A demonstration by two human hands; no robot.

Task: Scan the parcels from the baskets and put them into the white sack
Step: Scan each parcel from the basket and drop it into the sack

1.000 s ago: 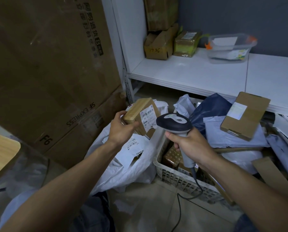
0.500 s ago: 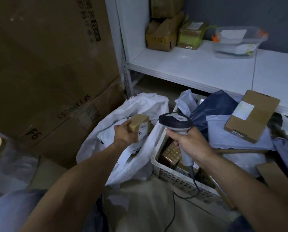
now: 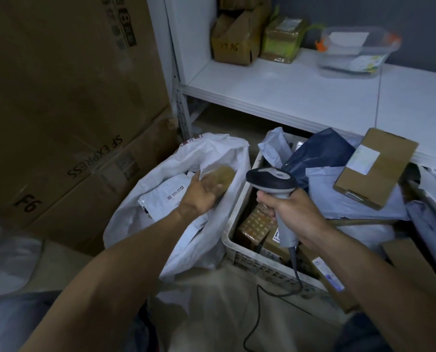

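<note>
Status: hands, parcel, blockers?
Left hand open over white sack. Small brown box blurred at its fingertips, in sack mouth. Right hand grips scanner. Nothing blocking.

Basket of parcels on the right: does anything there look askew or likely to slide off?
Yes. The white basket is heaped well above its rim, and a flat brown box lies tilted on top of grey mailer bags, partly overhanging them. It might slide off. Nothing looks spilled or torn.

Light: dim, bluish cast; brightest on the white shelf (image 3: 300,97).
Shadow: heavy under the shelf and left of it.
Blur: brown parcel (image 3: 222,177) below-left of the shelf motion-smeared; shelf itself sharp.
Edges: wide-angle bowing; corners darker.
</note>
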